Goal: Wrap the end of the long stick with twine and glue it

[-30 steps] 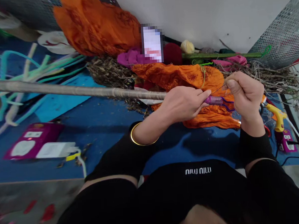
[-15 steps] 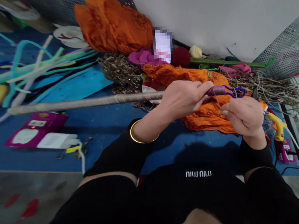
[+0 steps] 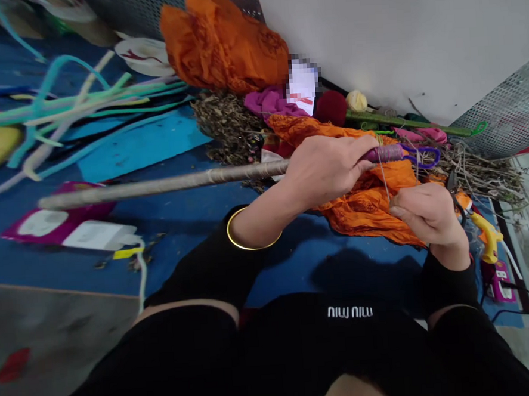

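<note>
My left hand (image 3: pixel 323 167) is closed around a long stick (image 3: pixel 178 184) wrapped in greyish-brown material, near its right end. That end carries a purple wrapped section (image 3: pixel 386 153) and a blue-purple loop (image 3: pixel 426 157). A thin grey thread (image 3: pixel 385 181) runs from the purple section down to my right hand (image 3: pixel 426 212), whose thumb and finger pinch it tightly. The thread's far end is hidden by the hand. Beneath both hands lies a bunched orange cloth (image 3: pixel 359 216).
Orange cloth bundle (image 3: pixel 226 45), dry twigs (image 3: pixel 482 167), a lit phone (image 3: pixel 302 87) and a dark red yarn ball (image 3: pixel 330 107) lie along the back. Colourful fuzzy stems (image 3: pixel 84 107) spread at left. A purple power strip (image 3: pixel 55 223) and yellow glue gun (image 3: pixel 488 235) flank my arms.
My right hand has moved slightly down and left, drawing the thread into a straighter line. The stick has tilted a little, its right end lower in relation to the left hand. The view has shifted.
</note>
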